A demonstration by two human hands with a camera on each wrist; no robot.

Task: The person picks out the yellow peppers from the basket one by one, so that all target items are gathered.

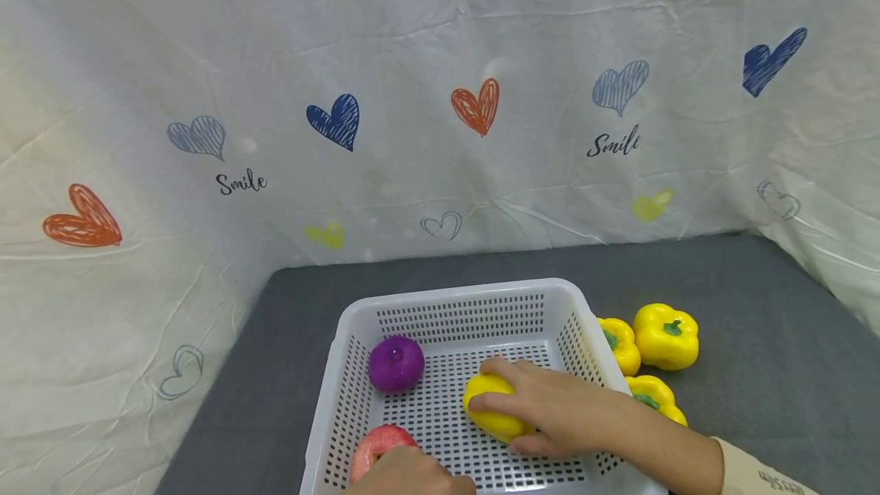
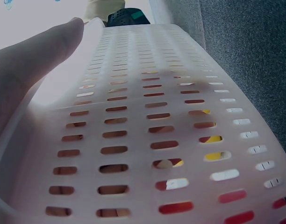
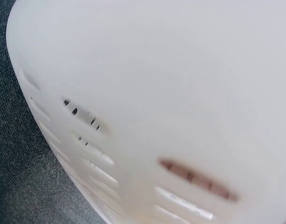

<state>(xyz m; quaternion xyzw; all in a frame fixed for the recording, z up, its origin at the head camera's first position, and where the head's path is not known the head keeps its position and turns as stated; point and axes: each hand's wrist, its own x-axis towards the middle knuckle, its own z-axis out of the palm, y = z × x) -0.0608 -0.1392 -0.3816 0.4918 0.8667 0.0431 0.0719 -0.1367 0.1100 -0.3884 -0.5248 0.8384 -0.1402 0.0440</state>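
My right hand reaches over the right wall of a white perforated basket. Its fingers grip a smooth, rounded yellow fruit or vegetable near the basket's middle; the hand covers part of it. At the basket's near left, my left hand overlaps a pinkish-red round fruit. Its fingers are mostly hidden, so I cannot tell whether they hold the fruit. In the left wrist view the left thumb stretches along the basket's rim. A purple, onion-like vegetable lies in the far left corner.
Several yellow bell peppers sit on the dark grey table just outside the basket's right wall. A white cloth printed with hearts hangs behind and along the sides. The basket wall fills most of the right wrist view.
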